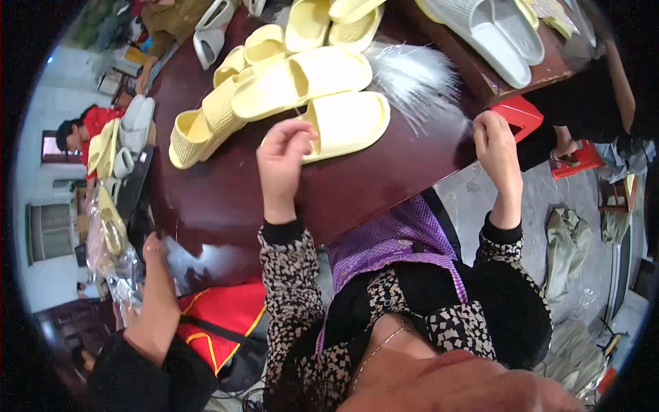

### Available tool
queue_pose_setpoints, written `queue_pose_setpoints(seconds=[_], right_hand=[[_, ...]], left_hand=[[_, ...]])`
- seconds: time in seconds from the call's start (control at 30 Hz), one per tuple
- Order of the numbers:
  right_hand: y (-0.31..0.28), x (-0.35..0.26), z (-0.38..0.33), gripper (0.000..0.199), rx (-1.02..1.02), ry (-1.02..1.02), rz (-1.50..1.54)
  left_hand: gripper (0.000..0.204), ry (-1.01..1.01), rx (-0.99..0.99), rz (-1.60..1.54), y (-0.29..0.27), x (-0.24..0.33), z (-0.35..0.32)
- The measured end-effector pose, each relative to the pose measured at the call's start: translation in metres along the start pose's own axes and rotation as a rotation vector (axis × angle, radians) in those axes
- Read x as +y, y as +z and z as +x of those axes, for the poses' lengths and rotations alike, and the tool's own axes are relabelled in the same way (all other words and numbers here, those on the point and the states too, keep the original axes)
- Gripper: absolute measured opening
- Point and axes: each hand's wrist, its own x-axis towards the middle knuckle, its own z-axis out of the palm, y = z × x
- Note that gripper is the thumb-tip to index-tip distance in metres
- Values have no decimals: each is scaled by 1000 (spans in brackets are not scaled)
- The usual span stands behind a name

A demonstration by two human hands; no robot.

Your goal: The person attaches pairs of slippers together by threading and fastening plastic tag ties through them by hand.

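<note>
Pale glare marks the glossy tabletop [357, 185], and the rim curves noticeably

Pale yellow slippers [274, 89], loosely clustered, some overlapping, on glossy dark-red table [364, 189]

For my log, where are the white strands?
Head view, upper right of centre: the white strands lie on the table, just right of the yellow slippers.

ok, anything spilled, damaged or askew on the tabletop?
No obvious spill. White strands fan out loosely beside the yellow slippers, which overlap at mixed angles, so it looks untidy. The brown board under the grey slippers seems scuffed along its edge.
</note>
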Motion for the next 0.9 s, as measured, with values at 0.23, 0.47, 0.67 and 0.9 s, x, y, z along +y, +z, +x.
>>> queue_pose_setpoints(seconds=[0.23, 0.47, 0.67, 0.9], right_hand=[[-44, -31, 2, 7, -109, -69, 205], [-58, -29, -4, 10, -35, -147, 145], [-68, -29, 2, 9, -42, -160, 164], [-82, -16, 2, 8, -34, -53, 372]], left_hand=[[22, 420, -312, 265, 127, 27, -2], [19, 562, -341, 294, 162, -15, 12], [9, 498, -309, 401, 150, -25, 22], [7, 370, -258, 332, 146, -13, 6]])
